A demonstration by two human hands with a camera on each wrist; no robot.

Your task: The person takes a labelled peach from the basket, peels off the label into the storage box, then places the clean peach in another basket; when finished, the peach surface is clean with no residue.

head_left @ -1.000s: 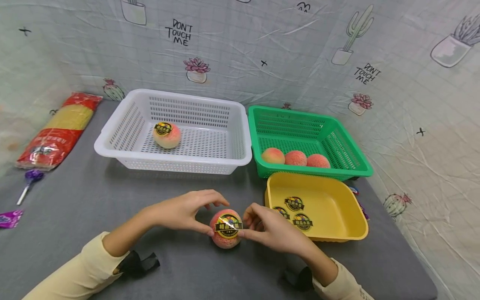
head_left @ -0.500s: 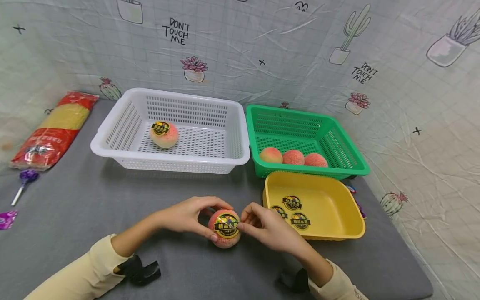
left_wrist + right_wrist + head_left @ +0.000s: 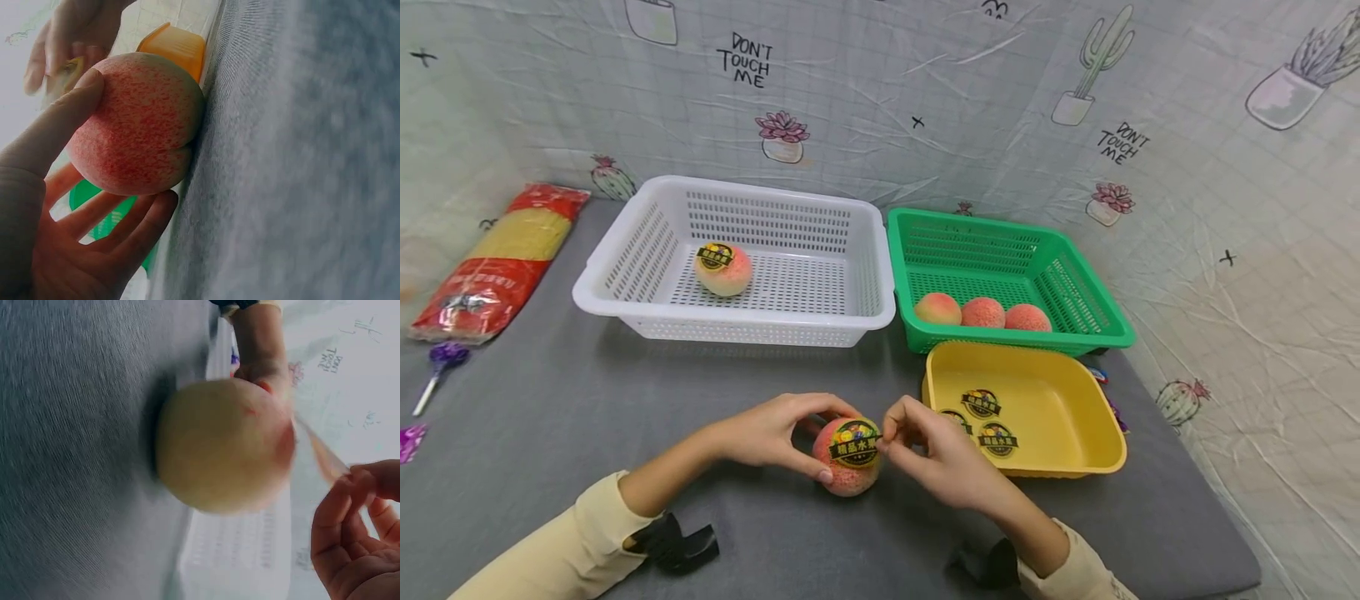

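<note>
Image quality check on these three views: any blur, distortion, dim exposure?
Head view: sharp, evenly lit, wide-angle bowing at the edges. Left wrist view: dim; round pink speckled peach sharp, grey felt tabletop soft. Right wrist view: dim, motion-blurred; peach and right hand smeared.

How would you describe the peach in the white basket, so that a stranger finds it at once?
Find the white basket at the back left of the grey table, beside the green basket. One peach lies alone in its left part. Unlike the three bare peaches in the green one, it wears a round black-and-yellow sticker.
</note>
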